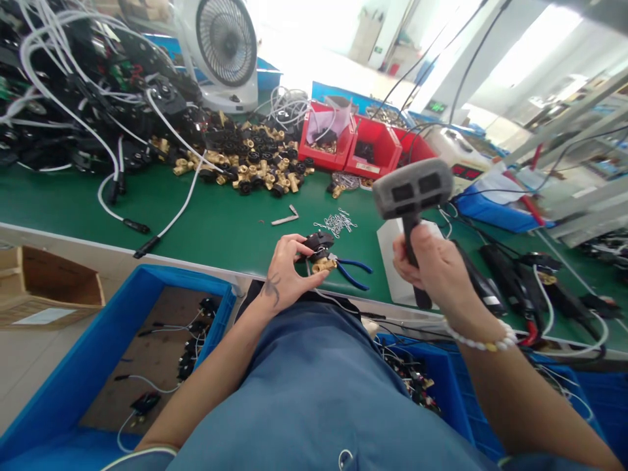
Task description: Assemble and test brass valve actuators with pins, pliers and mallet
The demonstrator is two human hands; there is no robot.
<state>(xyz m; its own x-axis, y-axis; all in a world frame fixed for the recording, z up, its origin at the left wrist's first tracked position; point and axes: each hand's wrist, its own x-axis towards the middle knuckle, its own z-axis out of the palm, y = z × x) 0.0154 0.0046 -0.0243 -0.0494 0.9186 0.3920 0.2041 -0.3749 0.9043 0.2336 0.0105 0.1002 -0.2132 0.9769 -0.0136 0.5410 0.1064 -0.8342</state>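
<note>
My left hand is closed around a small black unit with a brass fitting at the bench's front edge. Beside that unit lie blue-handled pliers. My right hand grips the dark handle of a grey-headed hammer, raised above the bench to the right. A small pile of silver wire clips sits just beyond the unit. Left of the clips is an L-shaped metal piece. Under the hammer and my right hand, a white block is partly hidden.
Brass fittings and black caps are heaped at the back, near a white fan and red bins. Cabled black units pile up left. Black-handled tools lie right. A blue crate stands below left.
</note>
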